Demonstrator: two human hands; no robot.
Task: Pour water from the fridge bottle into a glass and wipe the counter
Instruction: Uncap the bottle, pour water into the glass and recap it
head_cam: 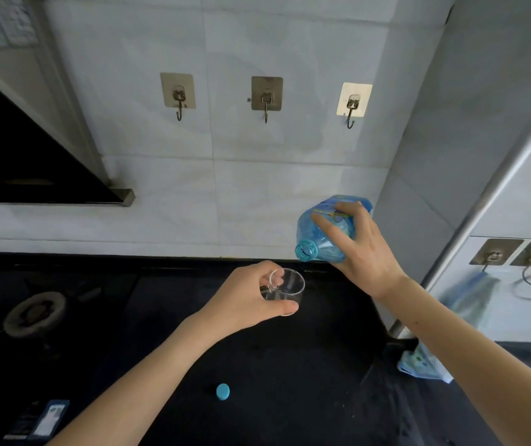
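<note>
My right hand (364,252) grips a blue plastic water bottle (319,233), tilted with its open mouth pointing down and to the left, just above and right of a clear glass (286,286). My left hand (245,297) holds the glass, thumb across its front and fingers curled round its left side, on the black counter (290,365). The bottle's blue cap (223,391) lies on the counter near the front. No stream of water is visible between bottle and glass.
A gas burner (35,312) sits at the left of the counter. A blue cloth (425,365) lies at the counter's right edge, another blue cloth (470,294) hangs by the right wall hooks. Three hooks (265,99) are on the tiled back wall. A dark packet (42,420) lies front left.
</note>
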